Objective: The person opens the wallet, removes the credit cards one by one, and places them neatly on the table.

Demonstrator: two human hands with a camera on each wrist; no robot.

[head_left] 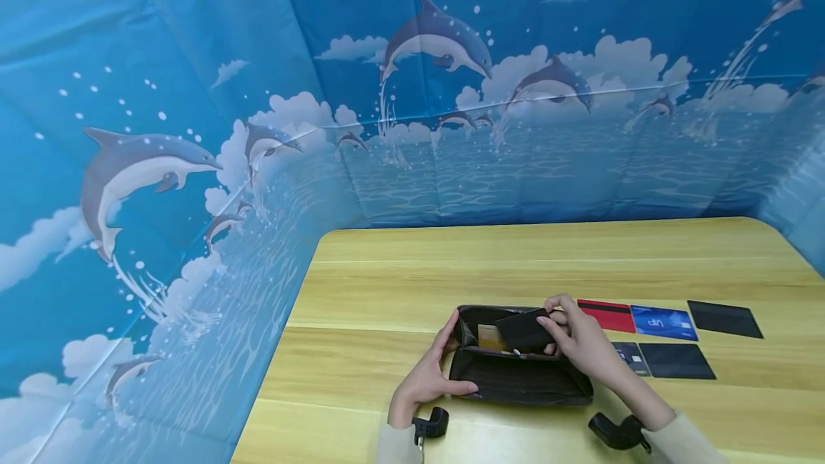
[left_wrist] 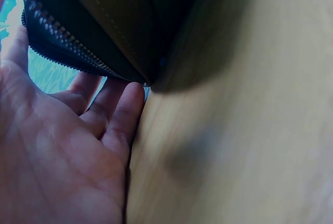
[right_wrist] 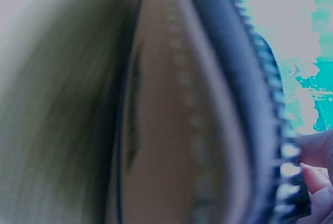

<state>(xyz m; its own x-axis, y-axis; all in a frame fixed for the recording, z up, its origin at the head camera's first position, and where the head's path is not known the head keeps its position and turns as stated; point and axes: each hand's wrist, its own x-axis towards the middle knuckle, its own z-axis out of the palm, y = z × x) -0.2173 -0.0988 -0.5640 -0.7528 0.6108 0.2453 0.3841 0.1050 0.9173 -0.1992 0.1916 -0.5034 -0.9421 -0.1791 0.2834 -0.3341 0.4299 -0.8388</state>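
A black zip-around wallet lies unfolded on the table, with a tan-and-white card showing inside its back compartment. My left hand holds its left end, thumb on the front panel and fingers at the back edge. In the left wrist view, the fingers curl up against the zipper side. My right hand pinches a black card by its right end, tilted over the open compartment. The right wrist view shows the wallet's zipper teeth close up, with part of the hand at the right edge.
Several cards lie in two rows right of the wallet: a red card, a blue card and a black card behind, a grey chip card and another black card in front. A dolphin-print curtain borders the wooden table.
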